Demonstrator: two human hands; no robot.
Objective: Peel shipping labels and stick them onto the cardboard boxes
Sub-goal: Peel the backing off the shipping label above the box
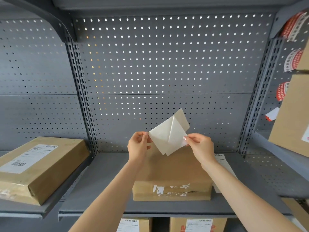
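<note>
- Nearest the camera, two bare forearms reach up from the bottom edge toward a grey metal shelf unit (103, 178) with a perforated back panel (167, 64).
- A plain cardboard box (170, 174) sits on the middle shelf beneath the hands, its front face scarred with torn white label scraps; the arms cover part of its top.
- A second, labelled box (40, 166) lies on the shelf to the left; more boxes are cut off at the right and bottom edges.
- A printed sheet (224, 166) lies just right of the middle box, mostly hidden by the right arm.
- The shipping label (165, 136) is held above the middle box, tilted like a diamond, long axis running upper right to lower left, its backing partly split away; no print is visible.
- The left hand (138, 146) pinches its left corner; the right hand (199, 148) pinches its right corner.
</note>
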